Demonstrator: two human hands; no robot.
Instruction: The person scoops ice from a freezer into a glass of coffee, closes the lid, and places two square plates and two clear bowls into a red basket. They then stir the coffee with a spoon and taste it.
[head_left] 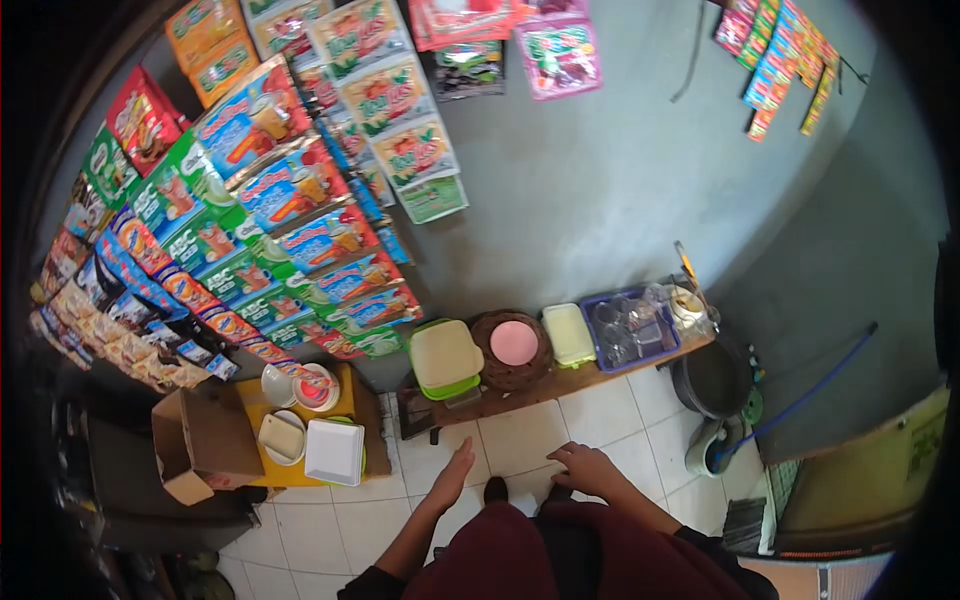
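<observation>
Above the tiled floor, in front of my body, my left hand (455,472) is held out with its fingers stretched and nothing in it. My right hand (588,470) hangs a little to the right, fingers apart and also bare. Both are nearest to the low wooden bench (490,407), touching nothing. Along the bench stand a green container with a beige lid (446,352), a pink round dish (514,343) on a brown woven ring, a pale green box (569,335) and a purple basket (640,362) holding clear glasses.
At left, a yellow-topped table (262,400) carries an open cardboard box (205,440), a white lidded container (335,452) and white bowls (315,393). Drink sachets (290,190) hang on the wall. A dark tub (712,383) and a bucket (708,450) with a blue-handled stick stand at right.
</observation>
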